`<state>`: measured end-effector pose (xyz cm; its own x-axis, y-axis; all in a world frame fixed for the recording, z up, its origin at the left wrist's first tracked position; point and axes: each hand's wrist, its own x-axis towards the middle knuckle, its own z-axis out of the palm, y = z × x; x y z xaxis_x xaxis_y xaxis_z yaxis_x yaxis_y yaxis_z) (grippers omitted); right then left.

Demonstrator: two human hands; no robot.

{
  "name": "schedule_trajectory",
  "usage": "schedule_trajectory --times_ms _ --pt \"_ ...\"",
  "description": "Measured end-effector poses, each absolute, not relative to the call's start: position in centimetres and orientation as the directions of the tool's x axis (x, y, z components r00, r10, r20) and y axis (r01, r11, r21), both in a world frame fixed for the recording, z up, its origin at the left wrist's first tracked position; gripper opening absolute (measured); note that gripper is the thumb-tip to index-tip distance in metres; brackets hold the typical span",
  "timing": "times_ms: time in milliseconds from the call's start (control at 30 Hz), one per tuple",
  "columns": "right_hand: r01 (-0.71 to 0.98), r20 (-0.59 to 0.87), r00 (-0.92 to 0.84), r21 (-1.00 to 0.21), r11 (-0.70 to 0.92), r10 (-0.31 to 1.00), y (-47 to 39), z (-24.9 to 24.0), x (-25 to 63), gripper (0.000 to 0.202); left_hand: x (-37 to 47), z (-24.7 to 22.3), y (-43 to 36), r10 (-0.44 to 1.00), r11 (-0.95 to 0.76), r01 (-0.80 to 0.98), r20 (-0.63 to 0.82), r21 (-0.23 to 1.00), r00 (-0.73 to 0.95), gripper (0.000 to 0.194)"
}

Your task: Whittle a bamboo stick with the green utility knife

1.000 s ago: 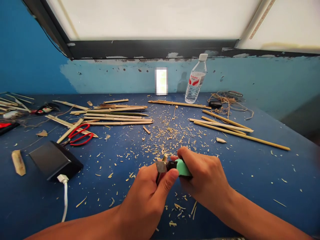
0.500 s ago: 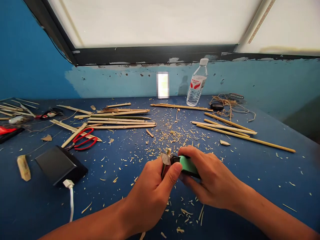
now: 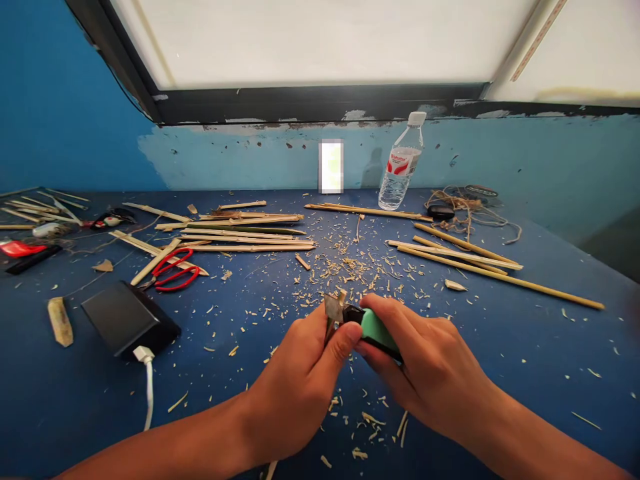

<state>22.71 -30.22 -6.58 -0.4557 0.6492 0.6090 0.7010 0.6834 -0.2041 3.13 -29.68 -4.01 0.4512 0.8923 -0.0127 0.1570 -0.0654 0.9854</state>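
My right hand is wrapped round the green and black handle of a utility knife. The knife's wide metal blade points left, over my left hand. My left hand is closed round a thin bamboo strip, mostly hidden by the fingers; its pale tip shows beside the blade. Against the black front of the knife rests my left thumb. Pale bamboo shavings lie scattered on the blue table beyond and below my hands.
Bamboo strips lie back left, with red-handled scissors and a black box with a white cable nearer. Longer bamboo sticks lie right. A water bottle and tangled twine are near the wall.
The view has shifted slightly, so the table things sit a little further right. Both hands keep their grip, and the blade and strip tip have moved only slightly.
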Motion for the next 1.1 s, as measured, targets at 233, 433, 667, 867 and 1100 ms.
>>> schedule_trajectory --times_ms 233,433,667,867,1100 --pt "0.823 0.643 -0.144 -0.344 0.452 0.752 -28.8 -5.6 23.6 0.033 3.6 -4.9 -30.4 0.912 0.068 0.132 -0.115 0.989 0.393 0.042" --pt "0.756 0.554 -0.236 -0.412 0.509 0.799 -27.6 -6.7 24.2 0.03 1.9 -4.5 -30.4 0.782 0.239 -0.039 -0.169 0.97 0.6 0.037" --pt "0.635 0.607 -0.32 -0.432 0.641 0.727 -28.8 -6.7 23.8 0.028 1.2 -5.9 -29.7 0.683 0.458 -0.336 -0.084 0.823 0.726 0.026" --pt "0.624 0.598 -0.404 -0.374 0.686 0.693 -29.0 -6.6 24.7 0.027 1.8 -5.0 -29.7 0.757 0.431 -0.267 -0.184 0.862 0.628 0.031" --pt "0.599 0.572 -0.498 -0.317 0.736 0.652 -29.8 -6.5 24.6 0.027 1.8 -4.2 -30.5 0.75 0.357 -0.134 -0.199 0.924 0.631 0.031"
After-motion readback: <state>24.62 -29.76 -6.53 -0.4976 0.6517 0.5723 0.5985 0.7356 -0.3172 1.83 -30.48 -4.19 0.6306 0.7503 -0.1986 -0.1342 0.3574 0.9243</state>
